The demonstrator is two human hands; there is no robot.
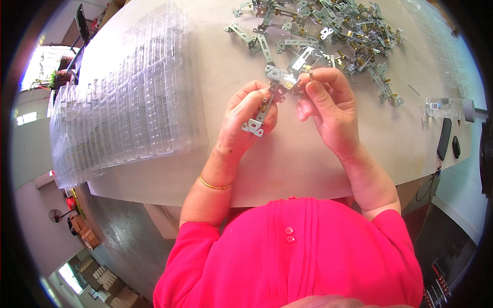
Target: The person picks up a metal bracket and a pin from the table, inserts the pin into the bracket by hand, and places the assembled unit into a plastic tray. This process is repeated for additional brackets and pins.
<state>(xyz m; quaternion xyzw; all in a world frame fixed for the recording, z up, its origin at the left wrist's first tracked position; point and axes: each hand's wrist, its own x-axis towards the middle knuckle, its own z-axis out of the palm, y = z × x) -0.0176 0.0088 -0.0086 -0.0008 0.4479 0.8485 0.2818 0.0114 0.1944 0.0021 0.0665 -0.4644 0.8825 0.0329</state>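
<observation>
My left hand (247,110) is closed around a silvery metal bracket (254,126) with holes and flared ends, held tilted above the table. My right hand (331,102) is just to the right of it. Thumb and index finger there pinch a small pin-like metal piece (310,76), too small to name surely. Just beyond both hands lies the near edge of a loose heap of similar metal brackets (354,36), some with brass-coloured parts. Part of the held bracket is hidden by my left fingers.
Stacked clear plastic trays (128,97) stand on the left of the pale table (303,164). On the right lie a clear bottle (444,109), a long black object (444,138) and a smaller black one (456,147). A thin rod (414,90) lies near the heap.
</observation>
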